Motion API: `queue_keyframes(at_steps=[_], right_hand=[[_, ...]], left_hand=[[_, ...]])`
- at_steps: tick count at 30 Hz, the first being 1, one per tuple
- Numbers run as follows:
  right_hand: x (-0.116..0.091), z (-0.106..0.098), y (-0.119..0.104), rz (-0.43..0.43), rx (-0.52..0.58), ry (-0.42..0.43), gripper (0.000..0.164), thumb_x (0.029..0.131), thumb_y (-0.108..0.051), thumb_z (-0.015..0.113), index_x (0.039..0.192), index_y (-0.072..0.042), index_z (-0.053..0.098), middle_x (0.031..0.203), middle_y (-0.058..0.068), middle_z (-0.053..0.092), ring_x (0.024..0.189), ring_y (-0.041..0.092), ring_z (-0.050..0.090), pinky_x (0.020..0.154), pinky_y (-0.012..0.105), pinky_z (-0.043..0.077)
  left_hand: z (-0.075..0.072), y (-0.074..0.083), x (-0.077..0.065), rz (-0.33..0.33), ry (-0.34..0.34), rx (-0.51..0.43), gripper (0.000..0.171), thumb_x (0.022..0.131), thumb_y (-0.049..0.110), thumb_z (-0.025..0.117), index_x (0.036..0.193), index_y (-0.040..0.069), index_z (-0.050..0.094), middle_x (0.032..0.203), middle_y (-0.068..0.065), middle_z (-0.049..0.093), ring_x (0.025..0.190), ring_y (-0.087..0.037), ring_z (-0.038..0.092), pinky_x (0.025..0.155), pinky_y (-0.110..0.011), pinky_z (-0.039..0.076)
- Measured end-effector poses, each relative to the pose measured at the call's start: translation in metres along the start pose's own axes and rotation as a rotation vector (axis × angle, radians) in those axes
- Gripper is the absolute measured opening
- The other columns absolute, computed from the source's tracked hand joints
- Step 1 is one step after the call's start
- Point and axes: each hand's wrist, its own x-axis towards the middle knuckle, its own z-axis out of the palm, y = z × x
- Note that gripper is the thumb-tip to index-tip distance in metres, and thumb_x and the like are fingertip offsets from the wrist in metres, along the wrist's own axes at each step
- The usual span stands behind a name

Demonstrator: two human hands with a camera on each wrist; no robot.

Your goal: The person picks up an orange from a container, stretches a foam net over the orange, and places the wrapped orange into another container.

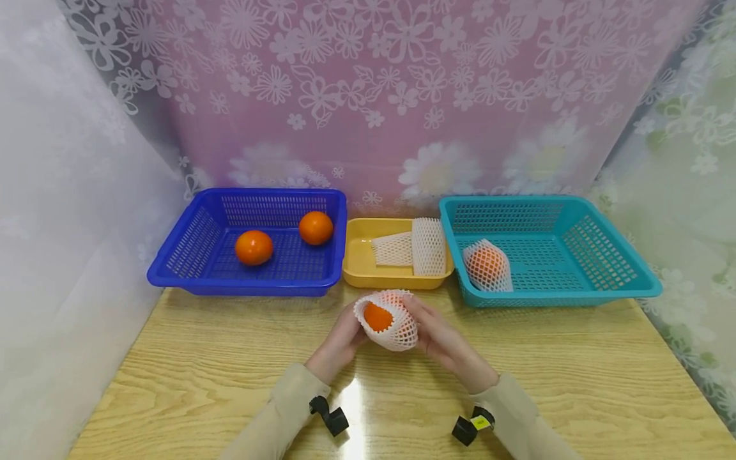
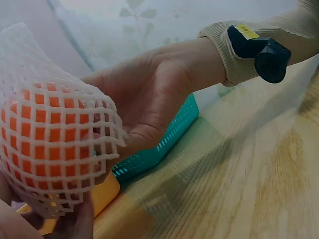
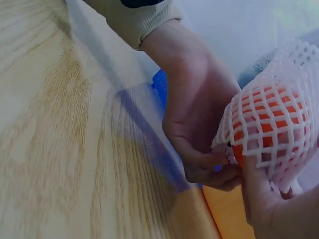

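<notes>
One fruit (image 1: pixel 377 317) could slip from its gaping net (image 1: pixel 406 330) if the left hand (image 1: pixel 343 335), seemingly pinching the net, or the right hand (image 1: pixel 441 337), gripping its side, slackens.

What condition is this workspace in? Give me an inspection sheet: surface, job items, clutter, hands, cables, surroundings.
Surface: wood-grain tabletop, bright glare between the forearms.
Job's things: orange fruit inside a white foam net, showing through its open end; two bare fruits in the blue basket; one netted fruit in the teal basket; spare nets in the yellow tray.
Clutter: nothing seen.
Hands: left hand and right hand hold the netted orange fruit between them; a black device on each wrist.
Cables: nothing seen.
Surroundings: pink floral curtain behind, pale hangings at both sides.
</notes>
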Motion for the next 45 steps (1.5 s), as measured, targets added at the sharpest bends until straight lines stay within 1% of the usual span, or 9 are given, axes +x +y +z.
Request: queue_keyframes(at_steps=[7, 13, 19, 25, 30, 34, 36, 40, 45], right_hand=[[0.001, 0.007, 0.001, -0.080, -0.002, 0.207, 0.049, 0.107, -0.032, 0.053, 0.141, 0.003, 0.045, 0.115, 0.004, 0.063, 0.097, 0.013, 0.064, 0.080, 0.026, 0.057], [0.000, 0.010, 0.003, -0.152, 0.068, 0.193, 0.049, 0.108, -0.030, 0.051, 0.140, 0.006, 0.047, 0.105, -0.001, 0.072, 0.095, 0.012, 0.069, 0.081, 0.026, 0.058], [0.001, 0.010, 0.005, -0.149, 0.100, 0.220, 0.039, 0.110, -0.017, 0.046, 0.141, 0.006, 0.045, 0.097, -0.005, 0.072, 0.083, 0.004, 0.066, 0.068, 0.017, 0.054], [0.001, 0.010, 0.008, -0.083, 0.068, 0.273, 0.022, 0.108, -0.009, 0.042, 0.119, 0.001, 0.058, 0.082, -0.006, 0.067, 0.068, 0.003, 0.055, 0.059, 0.017, 0.045], [0.004, 0.009, 0.005, -0.119, -0.004, 0.263, 0.037, 0.111, -0.022, 0.042, 0.142, -0.002, 0.046, 0.123, 0.005, 0.061, 0.094, 0.007, 0.062, 0.081, 0.024, 0.052], [0.003, 0.008, 0.002, -0.353, -0.133, 0.187, 0.059, 0.110, -0.044, 0.037, 0.154, -0.004, 0.031, 0.151, 0.019, 0.041, 0.129, 0.022, 0.050, 0.108, 0.042, 0.041], [0.001, 0.009, 0.001, -0.494, -0.232, 0.092, 0.066, 0.107, -0.048, 0.043, 0.156, -0.006, 0.028, 0.158, 0.020, 0.035, 0.141, 0.029, 0.040, 0.115, 0.053, 0.031], [-0.004, 0.014, 0.002, -0.637, -0.478, -0.026, 0.078, 0.094, -0.033, 0.075, 0.156, -0.015, 0.032, 0.160, 0.010, 0.036, 0.146, 0.026, 0.035, 0.119, 0.050, 0.028], [-0.007, 0.021, 0.004, -0.615, -0.570, 0.019, 0.090, 0.079, -0.010, 0.088, 0.152, -0.024, 0.038, 0.154, 0.001, 0.042, 0.138, 0.018, 0.043, 0.112, 0.040, 0.038]], left_hand=[[0.001, -0.004, 0.003, -0.106, -0.130, -0.090, 0.059, 0.110, 0.044, 0.035, 0.149, -0.001, 0.042, 0.125, -0.012, 0.062, 0.099, -0.016, 0.062, 0.079, -0.033, 0.056], [0.002, -0.003, 0.002, -0.135, -0.164, -0.218, 0.056, 0.110, 0.039, 0.032, 0.151, 0.002, 0.036, 0.127, -0.008, 0.056, 0.104, -0.015, 0.057, 0.084, -0.029, 0.053], [0.005, 0.004, -0.004, -0.165, -0.213, -0.316, 0.042, 0.109, 0.034, 0.031, 0.139, 0.011, 0.049, 0.116, -0.004, 0.059, 0.097, -0.011, 0.062, 0.079, -0.023, 0.055], [0.008, 0.010, -0.009, -0.137, -0.247, -0.297, 0.034, 0.109, 0.027, 0.030, 0.116, 0.017, 0.062, 0.104, 0.003, 0.069, 0.090, -0.008, 0.069, 0.076, -0.022, 0.058], [0.009, 0.009, -0.008, -0.109, -0.170, -0.244, 0.032, 0.108, 0.025, 0.035, 0.120, 0.015, 0.062, 0.107, 0.001, 0.068, 0.092, -0.010, 0.068, 0.078, -0.026, 0.059], [0.009, 0.007, -0.007, -0.086, -0.094, -0.224, 0.033, 0.108, 0.026, 0.038, 0.127, 0.011, 0.061, 0.112, -0.002, 0.063, 0.098, -0.011, 0.062, 0.083, -0.026, 0.055], [0.009, 0.007, -0.007, -0.077, -0.080, -0.220, 0.035, 0.108, 0.024, 0.038, 0.131, 0.007, 0.058, 0.113, -0.002, 0.062, 0.099, -0.011, 0.061, 0.085, -0.026, 0.054], [0.009, 0.007, -0.008, -0.066, -0.098, -0.198, 0.043, 0.108, 0.019, 0.036, 0.143, -0.002, 0.048, 0.114, -0.001, 0.063, 0.100, -0.010, 0.063, 0.090, -0.027, 0.055], [0.011, 0.008, -0.010, -0.065, -0.151, -0.185, 0.046, 0.109, 0.020, 0.034, 0.148, -0.003, 0.042, 0.115, -0.001, 0.065, 0.100, -0.009, 0.065, 0.091, -0.027, 0.056]])
